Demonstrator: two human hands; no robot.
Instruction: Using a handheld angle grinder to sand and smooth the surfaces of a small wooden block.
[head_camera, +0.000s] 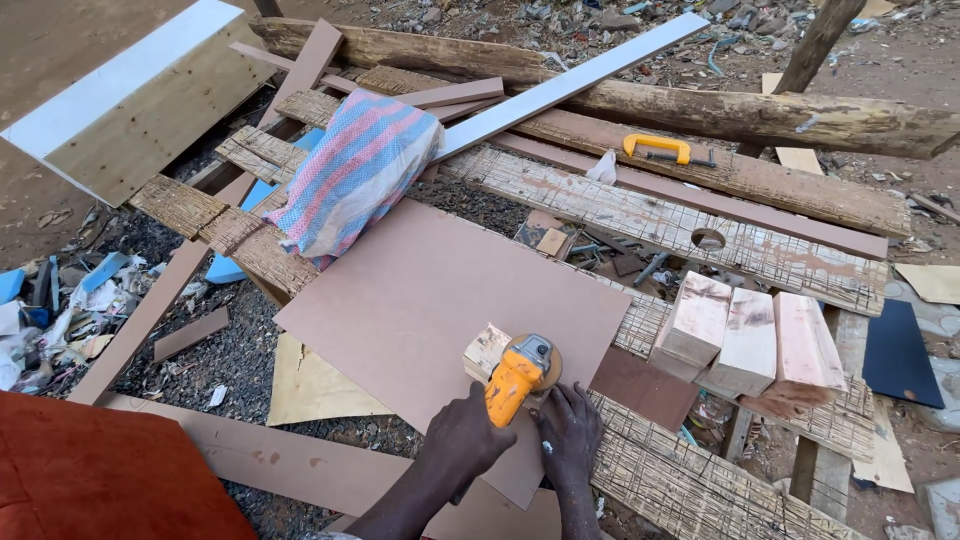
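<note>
Grinder (515, 378) body runs toward one o'clock, gripped by the left hand (462, 437); its disc meets a small wood block (487, 350) (on the brown board (440, 300)). Right hand (568, 432) presses flat beside it at three o'clock.

Striped pink-blue woven sack (352, 172) atop planks

Rough plank bench (560, 190) carries brown board (420, 300), striped sack (350, 175), wood blocks (750, 340).

You have a single view, from the camera on your head: it looks steeply down and forward, close over your hands at the frame's bottom, with the timber-strewn ground stretching beyond.
</note>
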